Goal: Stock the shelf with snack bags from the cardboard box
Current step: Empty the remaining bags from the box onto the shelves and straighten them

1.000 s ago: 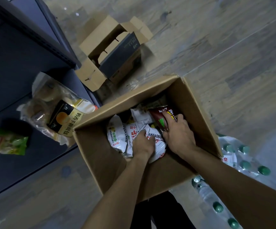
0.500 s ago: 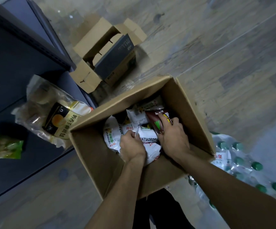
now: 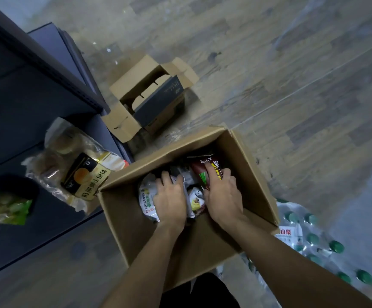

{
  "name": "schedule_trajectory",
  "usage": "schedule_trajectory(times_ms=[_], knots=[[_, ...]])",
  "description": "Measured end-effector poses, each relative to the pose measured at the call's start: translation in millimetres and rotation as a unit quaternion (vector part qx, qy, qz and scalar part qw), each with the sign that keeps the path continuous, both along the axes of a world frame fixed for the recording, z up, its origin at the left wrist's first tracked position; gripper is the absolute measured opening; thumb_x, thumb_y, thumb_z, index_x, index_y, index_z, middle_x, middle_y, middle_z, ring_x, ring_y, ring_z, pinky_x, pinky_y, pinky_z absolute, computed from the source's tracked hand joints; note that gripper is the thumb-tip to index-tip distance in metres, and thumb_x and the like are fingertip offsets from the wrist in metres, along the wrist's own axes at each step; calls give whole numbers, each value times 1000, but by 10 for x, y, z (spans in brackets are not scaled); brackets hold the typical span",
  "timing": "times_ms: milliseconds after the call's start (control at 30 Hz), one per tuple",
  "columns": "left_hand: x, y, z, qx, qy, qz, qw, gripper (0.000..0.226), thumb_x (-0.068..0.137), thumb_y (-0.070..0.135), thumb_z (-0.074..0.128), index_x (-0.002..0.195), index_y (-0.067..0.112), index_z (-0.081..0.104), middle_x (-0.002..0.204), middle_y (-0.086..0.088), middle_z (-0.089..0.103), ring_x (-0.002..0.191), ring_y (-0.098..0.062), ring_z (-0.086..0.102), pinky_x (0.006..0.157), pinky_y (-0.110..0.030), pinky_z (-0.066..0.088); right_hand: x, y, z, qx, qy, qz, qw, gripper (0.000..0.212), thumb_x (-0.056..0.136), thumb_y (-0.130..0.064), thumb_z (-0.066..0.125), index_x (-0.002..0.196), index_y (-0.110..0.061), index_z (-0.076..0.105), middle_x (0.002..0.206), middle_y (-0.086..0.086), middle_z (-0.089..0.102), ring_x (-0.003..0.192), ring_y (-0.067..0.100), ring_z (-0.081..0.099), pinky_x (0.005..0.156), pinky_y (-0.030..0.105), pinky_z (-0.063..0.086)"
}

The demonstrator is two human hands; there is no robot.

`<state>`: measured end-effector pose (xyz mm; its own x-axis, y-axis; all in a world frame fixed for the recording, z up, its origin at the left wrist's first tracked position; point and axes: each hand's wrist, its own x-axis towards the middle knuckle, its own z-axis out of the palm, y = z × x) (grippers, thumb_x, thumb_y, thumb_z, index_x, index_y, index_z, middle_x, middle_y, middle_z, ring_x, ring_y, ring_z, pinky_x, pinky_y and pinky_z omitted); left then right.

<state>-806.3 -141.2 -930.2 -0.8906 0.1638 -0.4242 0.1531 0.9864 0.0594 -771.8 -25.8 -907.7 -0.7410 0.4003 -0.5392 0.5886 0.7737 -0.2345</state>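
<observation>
While you lean over the stock, the largest item is the dark shelf at your left, its lower board carrying two goods. Next in size: the cardboard box, open-topped, standing on the wood-look floor just beside the shelf edge, with both your forearms reaching into it. Beyond it stands a smaller open carton holding a dark inner box. At your right, partly behind the box wall, lies a shrink-wrapped pack of green-capped water bottles. On the shelf: one clear bread bag with a black-and-yellow label, its near end touching the box corner; further left, one green snack packet, blurred. Inside the box: white snack bags, with your left hand curled down over them, grasping; one dark red snack bag, upright against the far side, pinched by your right hand, forefinger laid along its face.
</observation>
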Motion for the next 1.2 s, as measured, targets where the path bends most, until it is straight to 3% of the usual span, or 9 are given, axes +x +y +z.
schedule_trajectory(times_ms=[133, 267, 400, 467, 567, 633, 733, 900, 1200], knots=[[120, -18, -536, 65, 17, 49, 997, 46, 82, 15, 69, 126, 20, 57, 126, -16, 49, 109, -34, 52, 64, -40, 52, -1, -18, -490, 3, 38, -11, 999, 75, 94, -27, 57, 152, -36, 11, 143, 8, 27, 121, 28, 40, 94, 45, 46], [236, -113, -909, 132, 25, 30, 990, 67, 79, 22, 75, 138, 10, 46, 126, -15, 54, 113, -31, 56, 71, -37, 57, 16, -125, -919, 29, -2, 5, 1000, 86, 96, -41, 52, 154, -32, -11, 160, 14, 2, 130, 32, 34, 97, 46, 43], [190, -130, -1064, 206, 5, 63, 976, 69, 83, 24, 71, 143, 7, 41, 141, -15, 47, 125, -33, 49, 95, -41, 49, -27, -199, -1059, 41, -20, -10, 999, 89, 96, -48, 45, 151, -29, -23, 159, 16, -8, 130, 36, 30, 99, 47, 40], [177, -131, -1034, 204, -8, 66, 977, 69, 85, 27, 68, 146, 16, 39, 150, -13, 35, 130, -34, 42, 101, -43, 45, -35, -146, -1000, 28, -30, -4, 999, 86, 97, -45, 44, 152, -30, -20, 159, 15, -7, 129, 35, 30, 99, 47, 39], [106, -150, -742, 149, -70, 99, 981, 67, 84, 32, 65, 145, 30, 37, 143, -13, 33, 112, -35, 53, 82, -40, 49, -31, -48, -762, 22, -26, 18, 999, 77, 96, -30, 49, 154, -33, -2, 158, 10, 5, 125, 33, 36, 94, 45, 43], [81, -189, -397, 111, -93, 84, 986, 61, 85, 30, 60, 142, 31, 38, 133, -12, 40, 102, -35, 58, 78, -39, 49, -24, -18, -526, 12, -26, 8, 1000, 70, 97, -24, 48, 153, -34, 7, 156, 8, 13, 123, 32, 39, 93, 46, 45], [138, -296, 280, 90, -98, 60, 989, 56, 86, 30, 59, 139, 29, 40, 127, -10, 42, 101, -34, 58, 78, -40, 48, 34, -60, 30, -4, -18, -13, 1000, 65, 98, -23, 49, 153, -32, 15, 152, 9, 20, 121, 34, 41, 95, 45, 44], [222, -397, 1782, 101, -95, 42, 989, 47, 88, 35, 56, 132, 26, 43, 124, -6, 44, 100, -33, 59, 78, -40, 49, 187, -148, 1503, -38, 18, -5, 999, 67, 91, -25, 59, 149, -33, 27, 146, 9, 28, 120, 31, 45, 99, 39, 40], [-60, -451, 4635, 161, 77, 21, 984, 33, 85, 30, 61, 113, 20, 48, 106, -8, 49, 85, -32, 60, 67, -40, 51, 75, -97, 4268, -44, 178, -10, 983, 61, 86, -24, 63, 140, -32, 36, 121, 7, 37, 109, 32, 50, 94, 43, 47]])
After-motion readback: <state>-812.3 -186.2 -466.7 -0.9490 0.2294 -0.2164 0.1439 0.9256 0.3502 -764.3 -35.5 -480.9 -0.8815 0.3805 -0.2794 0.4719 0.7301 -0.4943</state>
